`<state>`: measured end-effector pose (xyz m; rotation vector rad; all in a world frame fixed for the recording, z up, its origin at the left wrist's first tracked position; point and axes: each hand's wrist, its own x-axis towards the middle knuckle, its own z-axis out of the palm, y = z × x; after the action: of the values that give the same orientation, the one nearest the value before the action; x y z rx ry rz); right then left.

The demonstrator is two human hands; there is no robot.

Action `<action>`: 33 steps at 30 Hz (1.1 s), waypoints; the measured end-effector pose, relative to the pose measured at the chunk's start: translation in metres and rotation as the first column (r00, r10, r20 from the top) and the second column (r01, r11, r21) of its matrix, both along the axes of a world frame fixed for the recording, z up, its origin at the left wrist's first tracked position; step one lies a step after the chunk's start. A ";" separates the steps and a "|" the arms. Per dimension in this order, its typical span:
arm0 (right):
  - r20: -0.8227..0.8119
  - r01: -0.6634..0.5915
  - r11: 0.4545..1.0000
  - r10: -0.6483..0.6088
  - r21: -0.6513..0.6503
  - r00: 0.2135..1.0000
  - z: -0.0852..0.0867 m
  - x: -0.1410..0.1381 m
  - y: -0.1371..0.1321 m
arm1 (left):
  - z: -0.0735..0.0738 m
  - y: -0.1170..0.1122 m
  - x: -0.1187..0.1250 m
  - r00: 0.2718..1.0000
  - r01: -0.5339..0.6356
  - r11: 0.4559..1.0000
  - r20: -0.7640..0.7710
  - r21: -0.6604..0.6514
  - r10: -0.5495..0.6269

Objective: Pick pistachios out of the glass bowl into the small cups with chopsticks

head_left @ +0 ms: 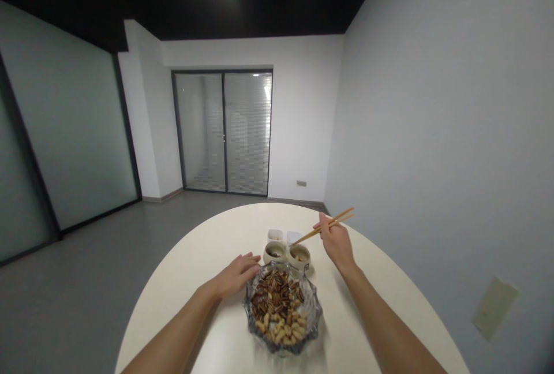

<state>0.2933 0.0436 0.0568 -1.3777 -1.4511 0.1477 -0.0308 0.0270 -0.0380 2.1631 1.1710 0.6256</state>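
Note:
A cut-glass bowl (312, 319) full of mixed nuts and seeds sits on the round white table (194, 258) in front of me. My left hand (237, 273) rests on the table with fingers stretched out, touching the bowl's left rim. My right hand (336, 241) is closed on a pair of wooden chopsticks (324, 227), whose tips point down-left over a small round white cup (299, 257). A second small cup (274, 252) holding dark bits stands just left of it.
Two small square white dishes (275, 235) (294, 236) stand behind the cups. A white wall runs close along the right of the table. Grey floor, glass partitions and a sliding door lie beyond the table's far edge.

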 end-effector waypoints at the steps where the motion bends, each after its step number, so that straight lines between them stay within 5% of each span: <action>1: 0.016 0.017 1.000 -0.017 -0.003 1.000 0.000 0.001 -0.001 | 0.000 0.000 0.000 1.000 -0.001 1.000 0.002 0.000 0.001; 11: 0.083 0.143 0.990 -0.143 0.011 0.986 0.001 0.009 -0.005 | -0.002 0.002 0.000 1.000 0.015 1.000 0.000 0.018 -0.015; 26: 0.105 0.126 0.989 -0.117 -0.083 0.988 -0.023 0.003 0.004 | -0.001 0.002 0.000 1.000 0.018 1.000 -0.001 0.013 -0.018; 33: 0.055 0.121 0.993 -0.121 0.000 0.991 -0.011 0.006 0.002 | -0.002 0.002 0.000 1.000 0.002 1.000 0.010 0.008 -0.002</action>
<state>0.2997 0.0456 0.0459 -1.4777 -1.4082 0.0350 -0.0312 0.0289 -0.0400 2.1651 1.1628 0.6407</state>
